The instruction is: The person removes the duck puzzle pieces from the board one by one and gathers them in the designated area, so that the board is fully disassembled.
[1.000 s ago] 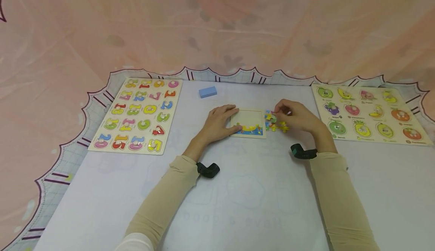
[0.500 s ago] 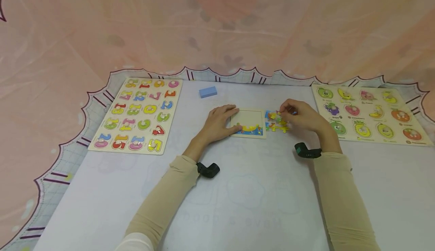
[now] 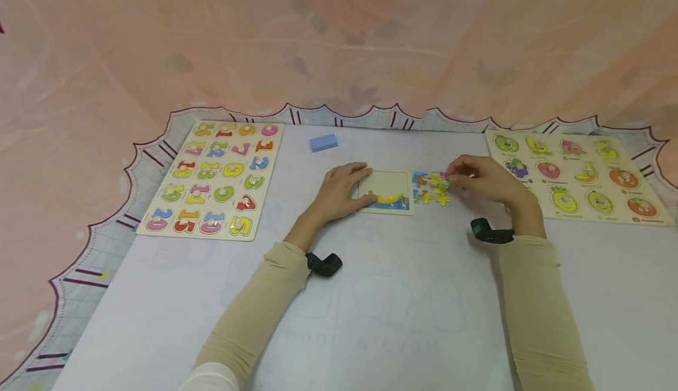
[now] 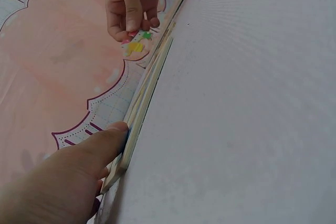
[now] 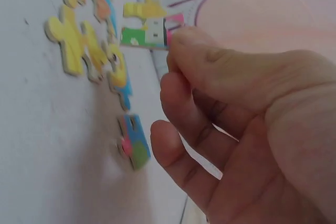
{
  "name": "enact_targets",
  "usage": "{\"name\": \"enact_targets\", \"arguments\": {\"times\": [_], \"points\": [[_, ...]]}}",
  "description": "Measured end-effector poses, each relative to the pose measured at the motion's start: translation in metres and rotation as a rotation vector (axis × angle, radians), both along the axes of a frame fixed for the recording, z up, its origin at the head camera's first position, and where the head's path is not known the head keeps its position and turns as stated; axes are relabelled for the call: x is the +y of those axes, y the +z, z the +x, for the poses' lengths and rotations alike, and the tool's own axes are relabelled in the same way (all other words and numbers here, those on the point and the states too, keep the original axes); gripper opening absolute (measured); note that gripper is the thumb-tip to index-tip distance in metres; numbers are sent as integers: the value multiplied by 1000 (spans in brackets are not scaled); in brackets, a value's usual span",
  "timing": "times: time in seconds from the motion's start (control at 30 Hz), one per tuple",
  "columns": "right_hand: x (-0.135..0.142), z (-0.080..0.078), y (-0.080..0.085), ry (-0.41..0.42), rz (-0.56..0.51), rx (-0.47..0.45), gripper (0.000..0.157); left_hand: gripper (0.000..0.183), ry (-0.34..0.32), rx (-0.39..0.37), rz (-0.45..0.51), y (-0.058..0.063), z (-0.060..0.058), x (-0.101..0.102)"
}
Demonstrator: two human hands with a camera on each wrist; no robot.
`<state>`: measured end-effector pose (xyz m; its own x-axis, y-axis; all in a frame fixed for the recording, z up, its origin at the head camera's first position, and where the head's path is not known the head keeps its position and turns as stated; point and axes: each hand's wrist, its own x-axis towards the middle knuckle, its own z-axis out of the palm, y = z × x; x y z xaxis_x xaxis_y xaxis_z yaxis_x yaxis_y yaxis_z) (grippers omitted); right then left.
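My left hand point(image 3: 341, 191) rests on the left side of a small wooden jigsaw tray point(image 3: 385, 182). Its thumb point(image 4: 113, 135) lies over the tray's rim, and the fingers are fairly straight at the far left corner. Blue and yellow pieces point(image 3: 393, 204) fill the tray's near strip; bare wood shows above them. To the right, my right hand point(image 3: 479, 179) pinches a jigsaw piece point(image 5: 152, 31) between thumb and fingers. It is green, white, yellow and pink, held above the table. Several loose jigsaw pieces point(image 5: 68, 45) lie beside the tray, below that hand.
At the left lies a number peg board point(image 3: 212, 182). A fruit peg board point(image 3: 582, 173) lies at the right, behind the right hand. A blue block point(image 3: 323, 142) sits at the back of the white table point(image 3: 381, 302), whose far edge meets a patterned cloth point(image 3: 339, 43).
My right hand has moved to the right, away from the tray, and pinches a piece above the loose pile. More of the loose pieces show. The left hand and tray have stayed put.
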<state>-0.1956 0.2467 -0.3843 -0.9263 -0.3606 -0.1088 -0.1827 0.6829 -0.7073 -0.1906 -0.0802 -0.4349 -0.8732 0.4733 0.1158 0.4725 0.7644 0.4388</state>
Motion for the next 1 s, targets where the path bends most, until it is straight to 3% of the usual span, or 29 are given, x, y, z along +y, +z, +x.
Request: {"name": "enact_targets", "arguments": {"times": [0.27,0.6,0.8,1.0], "points": [[13,5,2,-17,-66,-51,20,65,0,0,-3,0,0,0],[22,7,1,-37,-45,-96,22,65,2,4,0,-1,0,0],[30,9,3,-37,69,-151,29,65,2,-12,-2,2,2,1],[34,8,4,-26,144,-146,31,65,4,-19,9,3,2,0]]}}
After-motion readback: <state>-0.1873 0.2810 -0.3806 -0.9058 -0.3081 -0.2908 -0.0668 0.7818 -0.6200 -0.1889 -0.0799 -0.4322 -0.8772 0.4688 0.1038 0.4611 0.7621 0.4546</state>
